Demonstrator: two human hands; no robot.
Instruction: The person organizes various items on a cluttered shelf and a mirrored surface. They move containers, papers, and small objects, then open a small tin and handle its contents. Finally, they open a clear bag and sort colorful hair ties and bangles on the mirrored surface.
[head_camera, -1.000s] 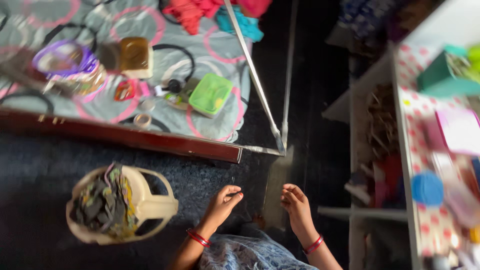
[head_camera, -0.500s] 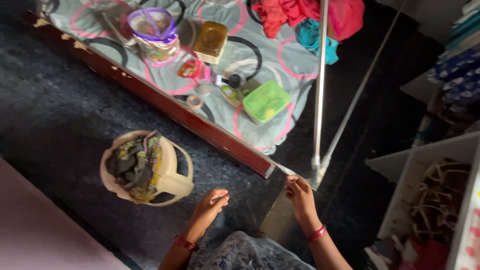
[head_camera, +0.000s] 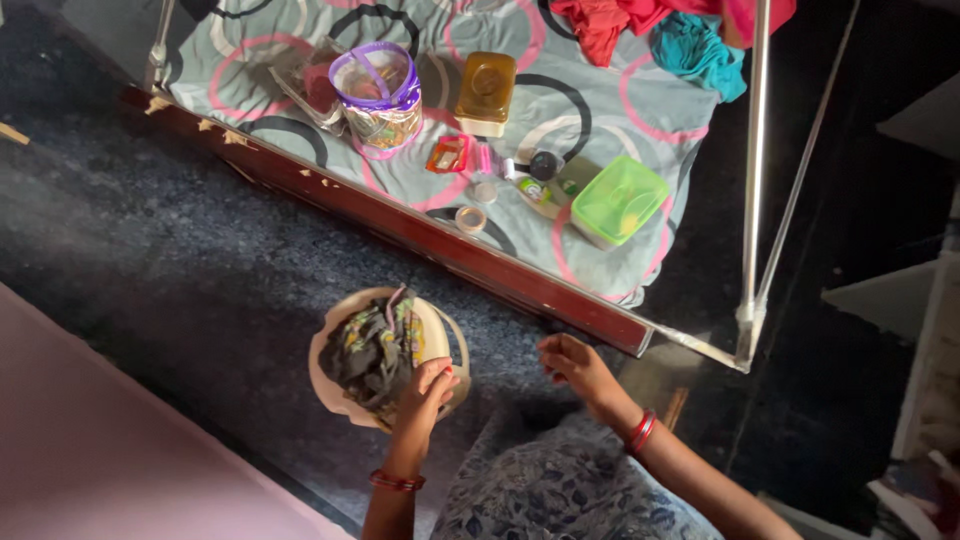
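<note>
Left hand (head_camera: 428, 388) has reached the bucket (head_camera: 440, 335); clothes (head_camera: 372, 350) just beside.

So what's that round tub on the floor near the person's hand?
The tub is a cream-coloured, plastic-looking bucket seen from above, standing upright on the dark floor beside the bed's red-brown edge. Crumpled dark cloth fills it. The left hand rests at its near rim, touching the cloth.

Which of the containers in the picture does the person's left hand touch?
The cream bucket on the dark floor, full of dark cloth. The left hand rests on its rim; the purple tub, amber jar and green box lie on the bed.
</note>
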